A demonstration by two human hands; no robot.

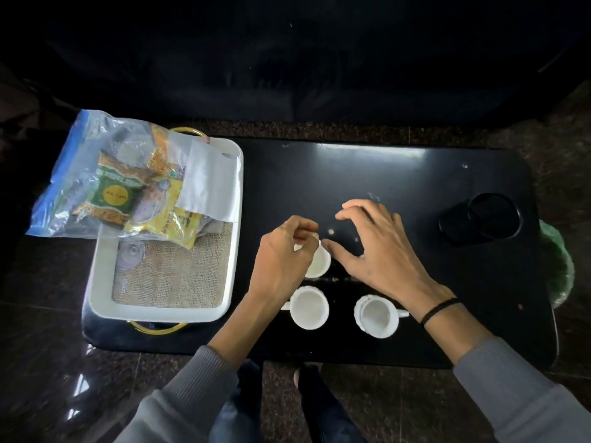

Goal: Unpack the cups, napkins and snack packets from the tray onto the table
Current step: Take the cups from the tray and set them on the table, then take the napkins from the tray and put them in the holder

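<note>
Just below centre frame, our left hand [284,260] pinches the rim of the uppermost cup [321,263] on the table [415,187], right hand [380,251] hovering slack and empty beside it; we should seat it flat before fetching the snack packets [115,199] from the tray [160,310] at left.

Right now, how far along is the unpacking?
Done: two cups stand on the table. In hand: the left hand pinches the rim of a third cup, right hand open beside it. Left: the bag of snack packets and white napkins still on the tray.
</note>
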